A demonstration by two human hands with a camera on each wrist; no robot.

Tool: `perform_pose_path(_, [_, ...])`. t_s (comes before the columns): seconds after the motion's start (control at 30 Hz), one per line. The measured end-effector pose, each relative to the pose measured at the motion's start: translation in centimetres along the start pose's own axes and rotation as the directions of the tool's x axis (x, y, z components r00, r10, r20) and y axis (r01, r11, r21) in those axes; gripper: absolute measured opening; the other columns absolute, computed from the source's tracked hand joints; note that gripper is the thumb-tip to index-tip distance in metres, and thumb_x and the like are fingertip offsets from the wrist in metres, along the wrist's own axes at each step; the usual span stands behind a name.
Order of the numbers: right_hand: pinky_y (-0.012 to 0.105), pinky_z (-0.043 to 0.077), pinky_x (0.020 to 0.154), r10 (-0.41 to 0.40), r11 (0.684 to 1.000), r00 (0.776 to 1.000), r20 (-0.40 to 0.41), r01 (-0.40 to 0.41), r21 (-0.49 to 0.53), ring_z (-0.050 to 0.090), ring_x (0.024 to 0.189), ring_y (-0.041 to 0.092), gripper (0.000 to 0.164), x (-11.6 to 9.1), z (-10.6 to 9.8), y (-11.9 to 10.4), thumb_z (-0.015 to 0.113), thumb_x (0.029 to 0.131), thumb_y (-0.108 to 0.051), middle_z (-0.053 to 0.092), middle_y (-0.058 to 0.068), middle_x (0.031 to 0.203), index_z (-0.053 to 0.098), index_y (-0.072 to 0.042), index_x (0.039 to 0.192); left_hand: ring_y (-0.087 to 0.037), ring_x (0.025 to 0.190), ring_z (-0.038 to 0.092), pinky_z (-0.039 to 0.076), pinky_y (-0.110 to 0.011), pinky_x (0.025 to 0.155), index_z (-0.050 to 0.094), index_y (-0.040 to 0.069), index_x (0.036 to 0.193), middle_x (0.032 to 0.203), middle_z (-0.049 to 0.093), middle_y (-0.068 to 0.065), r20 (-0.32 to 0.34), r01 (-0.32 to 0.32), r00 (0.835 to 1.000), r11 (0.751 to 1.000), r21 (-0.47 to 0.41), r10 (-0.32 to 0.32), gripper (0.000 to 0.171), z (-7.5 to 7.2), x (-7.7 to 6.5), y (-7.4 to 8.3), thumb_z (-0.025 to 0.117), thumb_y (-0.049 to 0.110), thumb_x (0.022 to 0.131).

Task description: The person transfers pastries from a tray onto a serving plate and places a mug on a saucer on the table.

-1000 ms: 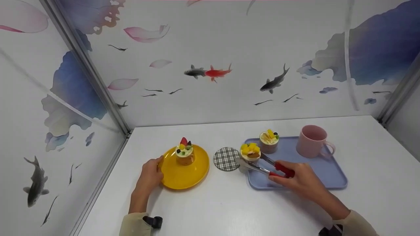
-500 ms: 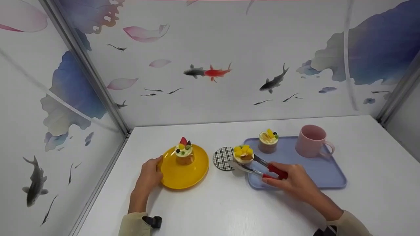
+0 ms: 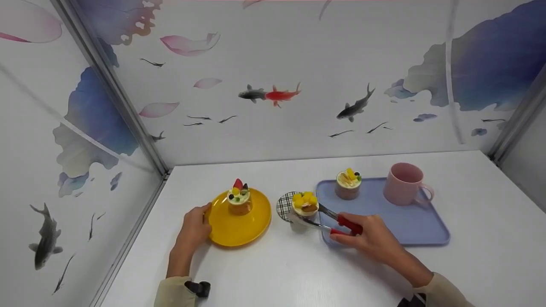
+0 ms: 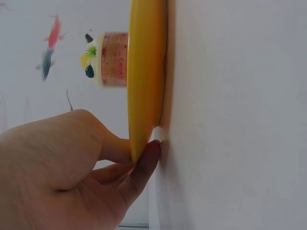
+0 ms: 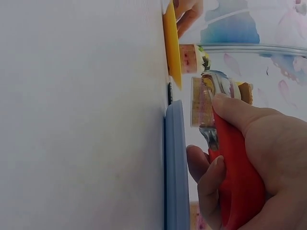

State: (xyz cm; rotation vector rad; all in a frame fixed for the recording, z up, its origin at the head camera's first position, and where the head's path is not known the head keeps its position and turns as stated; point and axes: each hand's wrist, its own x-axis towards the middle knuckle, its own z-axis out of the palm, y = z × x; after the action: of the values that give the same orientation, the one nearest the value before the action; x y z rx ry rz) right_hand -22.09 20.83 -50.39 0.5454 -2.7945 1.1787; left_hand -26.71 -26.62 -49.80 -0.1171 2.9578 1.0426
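Three dessert cups in play, and the one that matters, the mango-topped cup (image 3: 305, 204), is up off the surface, over the right part of the coaster (image 3: 283, 207) and just beside the tray's left edge. One pair of tongs (image 5: 235, 163) has it, metal arms either side of the cup. The right hand (image 3: 375, 238) grips those red handles, thumb against one, bent fingers at the other, parted only by the handles between. Over to the left hand (image 3: 196, 228): thumb above, fingers below, pinching the rim of the single yellow plate (image 3: 241, 232). Cup two, the strawberry-topped cup (image 3: 240, 202), stands upright on it. One blue tray (image 3: 396, 226) on the right carries the third cup (image 3: 348, 189), upright at the back, and one pink mug (image 3: 403, 187). One white table (image 3: 264, 273) beneath it all.
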Motion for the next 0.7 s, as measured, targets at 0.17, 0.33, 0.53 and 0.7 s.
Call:
perform_pose_path(0.17, [0.018, 0.044, 0.055, -0.012, 1.0, 1.0, 0.012, 0.012, 0.006, 0.057, 0.074, 0.01, 0.065, 0.3, 0.6, -0.4, 0.086, 0.088, -0.055, 0.08, 0.001, 0.102, 0.076, -0.013, 0.137, -0.044, 0.141, 0.059, 0.046, -0.059, 0.124, 0.049, -0.007, 0.158, 0.151, 0.06, -0.03, -0.014, -0.021, 1.0, 1.0, 0.021, 0.021, 0.059, 0.0, 0.1, -0.1, 0.057, -0.012, 0.099])
perform_pose_path(0.33, [0.019, 0.043, 0.055, 0.011, 1.0, 0.999, 0.031, -0.011, 0.004, 0.057, 0.075, 0.012, 0.065, 0.5, 0.9, -0.8, 0.087, 0.088, -0.053, 0.079, 0.0, 0.101, 0.075, -0.015, 0.139, -0.044, 0.144, 0.056, 0.043, -0.059, 0.126, 0.049, -0.006, 0.158, 0.153, 0.059, -0.029, -0.014, -0.013, 1.0, 1.0, 0.015, 0.014, 0.058, 0.0, 0.1, 0.0, 0.057, -0.01, 0.1])
perform_pose_path(0.53, [0.018, 0.044, 0.055, 0.011, 1.0, 1.0, 0.029, -0.012, 0.007, 0.057, 0.074, 0.012, 0.067, 0.7, 1.4, -1.3, 0.086, 0.088, -0.056, 0.078, 0.0, 0.099, 0.075, -0.014, 0.139, -0.045, 0.146, 0.054, 0.041, -0.06, 0.127, 0.047, -0.005, 0.159, 0.155, 0.057, -0.028, -0.003, -0.004, 1.0, 1.0, 0.003, 0.004, 0.06, 0.1, 0.1, -0.1, 0.057, -0.01, 0.1])
perform_pose_path(0.7, [0.018, 0.045, 0.054, -0.014, 1.0, 1.0, 0.015, 0.014, 0.023, 0.057, 0.072, 0.01, 0.067, 1.0, 2.1, -1.8, 0.085, 0.088, -0.057, 0.078, -0.001, 0.097, 0.076, -0.013, 0.137, -0.045, 0.147, 0.054, 0.041, -0.06, 0.127, 0.047, -0.005, 0.159, 0.156, 0.057, -0.028, -0.005, -0.004, 1.0, 1.0, 0.004, 0.004, 0.059, 0.1, 0.1, -0.1, 0.057, -0.01, 0.101])
